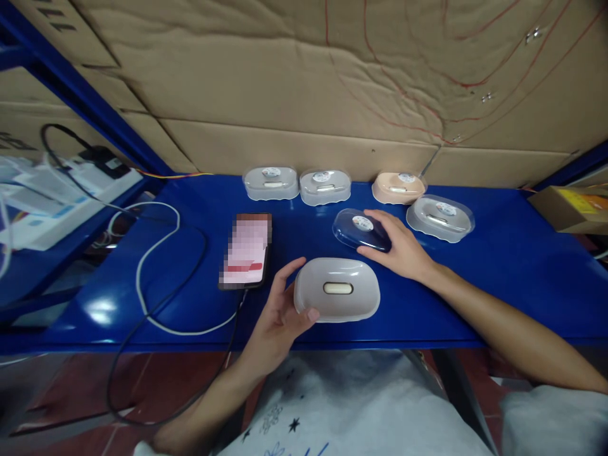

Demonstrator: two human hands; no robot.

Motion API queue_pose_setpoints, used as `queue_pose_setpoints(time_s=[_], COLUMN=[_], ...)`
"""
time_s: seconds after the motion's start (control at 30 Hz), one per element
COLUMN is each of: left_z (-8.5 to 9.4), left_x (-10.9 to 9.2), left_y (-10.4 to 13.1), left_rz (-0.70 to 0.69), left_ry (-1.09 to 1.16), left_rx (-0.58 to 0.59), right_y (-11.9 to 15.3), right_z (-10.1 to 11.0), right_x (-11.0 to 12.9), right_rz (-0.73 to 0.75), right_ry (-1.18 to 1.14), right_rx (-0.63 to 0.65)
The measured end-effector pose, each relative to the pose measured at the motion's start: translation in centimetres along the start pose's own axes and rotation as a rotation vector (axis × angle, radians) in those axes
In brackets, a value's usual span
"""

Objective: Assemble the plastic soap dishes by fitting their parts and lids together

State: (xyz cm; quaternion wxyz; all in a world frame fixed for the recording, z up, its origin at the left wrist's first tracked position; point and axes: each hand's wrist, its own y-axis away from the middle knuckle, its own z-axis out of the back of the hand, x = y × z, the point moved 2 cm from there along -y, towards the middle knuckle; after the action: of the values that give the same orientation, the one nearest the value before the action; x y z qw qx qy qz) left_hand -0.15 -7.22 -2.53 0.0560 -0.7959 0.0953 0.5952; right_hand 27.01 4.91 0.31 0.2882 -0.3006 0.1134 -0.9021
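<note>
A grey oval soap dish [354, 306], with no lid on, sits near the table's front edge, and a pale oblong piece [338, 288] shows at its bottom. My left hand [280, 316] grips its left end, thumb over the near rim and fingers round the side. Just behind the dish, a clear plastic lid [349, 229] with a round white sticker is on the blue table. My right hand [401, 247] holds the lid's right end between thumb and fingers. Lid and dish are apart.
Lidded soap dishes stand behind: two grey ones [270, 185] [325, 189], a peach one [398, 189] and another grey one [439, 218]. A phone [246, 250] with cables lies left on the blue table [513, 278]. Power strips [71, 202] are far left; a small carton [567, 212] is right.
</note>
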Motion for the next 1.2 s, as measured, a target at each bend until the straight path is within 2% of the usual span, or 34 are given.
queue_pose_setpoints(time_s=[0.07,0.13,0.2,0.3,0.67,0.83,1.03,1.2], left_z=[0.1,0.2,0.1,-0.1,-0.1,0.1,-0.2,-0.2], left_x=[0.1,0.2,0.3,0.2,0.0,0.2,0.0,-0.2], left_y=[0.0,-0.1,-0.1,-0.2,0.2,0.4,0.5,0.4], left_rz=[-0.009,-0.034,-0.077,-0.122,-0.143,-0.188,-0.195,-0.185], left_ry=[0.023,0.046,0.067,0.081,0.007,-0.061,-0.096,-0.065], left_rx=[0.003,0.007,0.005,0.003,-0.018,-0.053,-0.041,-0.020], right_y=[0.4,1.0,1.7,2.4,3.1,3.4,3.6,3.5], right_z=[0.4,0.5,0.4,-0.1,-0.3,-0.8,-1.2,-1.7], right_x=[1.6,3.6,5.2,6.6,6.7,6.7,6.6,6.3], right_rz=[0.079,0.198,0.289,0.341,0.438,0.499,0.578,0.512], right_ry=[-0.125,-0.203,-0.207,-0.172,-0.156,-0.084,-0.007,-0.082], right_rx=[0.020,0.115,0.206,0.252,0.205,0.162,0.123,0.156])
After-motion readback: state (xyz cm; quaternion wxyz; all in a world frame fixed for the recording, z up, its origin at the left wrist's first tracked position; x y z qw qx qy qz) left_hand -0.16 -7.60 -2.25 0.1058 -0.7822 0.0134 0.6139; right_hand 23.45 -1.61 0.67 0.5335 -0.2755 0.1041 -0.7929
